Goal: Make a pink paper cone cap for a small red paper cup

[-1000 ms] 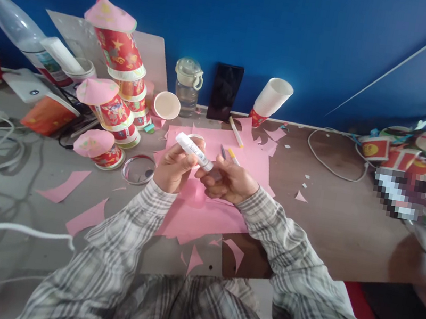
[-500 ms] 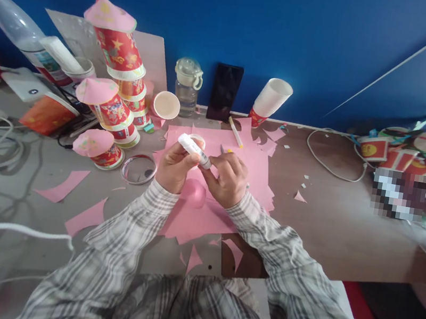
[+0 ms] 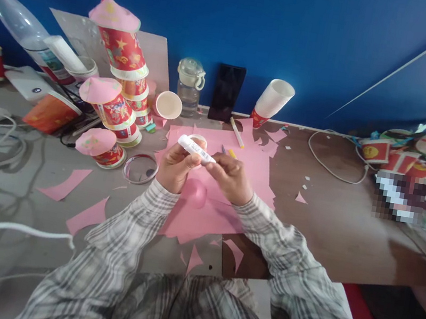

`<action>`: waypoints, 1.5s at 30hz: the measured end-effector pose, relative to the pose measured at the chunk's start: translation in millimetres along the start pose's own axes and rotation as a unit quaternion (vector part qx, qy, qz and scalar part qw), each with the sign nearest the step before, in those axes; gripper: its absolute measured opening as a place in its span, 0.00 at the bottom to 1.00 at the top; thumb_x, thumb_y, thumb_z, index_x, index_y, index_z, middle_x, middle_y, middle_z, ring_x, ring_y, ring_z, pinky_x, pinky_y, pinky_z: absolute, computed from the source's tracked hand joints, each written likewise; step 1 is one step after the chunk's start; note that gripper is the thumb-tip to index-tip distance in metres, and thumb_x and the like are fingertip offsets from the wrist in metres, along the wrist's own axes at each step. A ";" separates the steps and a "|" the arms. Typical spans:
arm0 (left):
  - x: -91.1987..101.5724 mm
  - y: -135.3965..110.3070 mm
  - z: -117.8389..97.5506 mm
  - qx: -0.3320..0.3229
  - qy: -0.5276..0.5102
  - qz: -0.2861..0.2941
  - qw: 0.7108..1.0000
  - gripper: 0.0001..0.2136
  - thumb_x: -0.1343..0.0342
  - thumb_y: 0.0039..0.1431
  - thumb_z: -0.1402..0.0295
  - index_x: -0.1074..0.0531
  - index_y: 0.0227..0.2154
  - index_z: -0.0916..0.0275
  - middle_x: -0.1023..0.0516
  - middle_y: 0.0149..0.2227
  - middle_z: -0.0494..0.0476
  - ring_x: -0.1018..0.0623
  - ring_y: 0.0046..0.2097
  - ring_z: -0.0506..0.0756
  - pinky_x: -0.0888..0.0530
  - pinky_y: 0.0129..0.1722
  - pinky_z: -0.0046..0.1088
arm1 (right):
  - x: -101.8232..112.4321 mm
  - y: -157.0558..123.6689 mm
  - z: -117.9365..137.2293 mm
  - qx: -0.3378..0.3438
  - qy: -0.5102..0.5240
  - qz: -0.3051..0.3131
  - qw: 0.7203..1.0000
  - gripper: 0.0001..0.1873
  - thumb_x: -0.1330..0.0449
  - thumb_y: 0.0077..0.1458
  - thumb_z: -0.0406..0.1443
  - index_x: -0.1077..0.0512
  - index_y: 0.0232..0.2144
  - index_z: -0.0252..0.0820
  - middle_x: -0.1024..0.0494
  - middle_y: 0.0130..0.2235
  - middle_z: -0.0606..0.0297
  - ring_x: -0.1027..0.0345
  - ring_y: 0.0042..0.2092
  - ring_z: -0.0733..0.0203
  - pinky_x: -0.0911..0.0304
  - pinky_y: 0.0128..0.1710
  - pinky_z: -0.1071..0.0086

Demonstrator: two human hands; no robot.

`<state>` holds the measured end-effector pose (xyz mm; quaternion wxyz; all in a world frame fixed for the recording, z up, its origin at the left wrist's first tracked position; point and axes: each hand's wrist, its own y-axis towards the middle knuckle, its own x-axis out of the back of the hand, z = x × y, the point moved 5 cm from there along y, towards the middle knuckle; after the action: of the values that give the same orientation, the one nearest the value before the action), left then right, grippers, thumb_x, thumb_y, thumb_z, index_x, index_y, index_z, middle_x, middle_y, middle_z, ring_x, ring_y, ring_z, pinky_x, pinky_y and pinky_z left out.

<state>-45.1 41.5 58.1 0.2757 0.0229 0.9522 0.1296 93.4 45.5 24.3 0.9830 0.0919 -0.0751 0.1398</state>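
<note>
In the head view, my left hand [image 3: 173, 170] is closed around a white glue stick [image 3: 195, 149] with printing on its side, held at a slant above the pink paper. The fingers of my right hand [image 3: 237, 181] pinch its lower right end. Part of a pale round rim shows behind the stick, near my left fingers; what it belongs to is hidden. Below my hands, a shiny pink rounded thing [image 3: 195, 193] rests on the pink paper sheets [image 3: 203, 222]. Beyond my right hand lies a yellow-tipped white pen [image 3: 237, 132].
Red paper-cup towers with pink cone tops [image 3: 117, 50] stand at left, near a tape roll [image 3: 140, 169] and white cup [image 3: 168, 105]. A water bottle [image 3: 188, 91], black phone [image 3: 227, 93] and cup stack [image 3: 274, 102] line the wall. Cables and pink scraps lie around.
My right hand has shifted slightly right, its fingers now extended toward the end of the glue stick. More of the stick's lower end shows. My left hand keeps its hold.
</note>
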 end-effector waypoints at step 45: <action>-23.5 -11.6 -6.3 -0.139 0.486 0.139 0.851 0.05 0.47 0.52 0.66 0.31 0.30 0.62 0.34 0.30 0.54 0.32 0.34 0.53 0.32 0.35 0.33 | 22.9 10.1 16.7 -0.049 0.225 0.044 0.972 0.30 0.12 0.51 0.57 0.16 0.40 0.45 0.05 0.37 0.64 0.45 0.15 0.76 0.52 0.12 0.74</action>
<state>-28.2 26.1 72.4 -0.2429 0.0510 0.9235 0.2924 110.2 57.6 46.1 0.9709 0.0064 0.1370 0.1961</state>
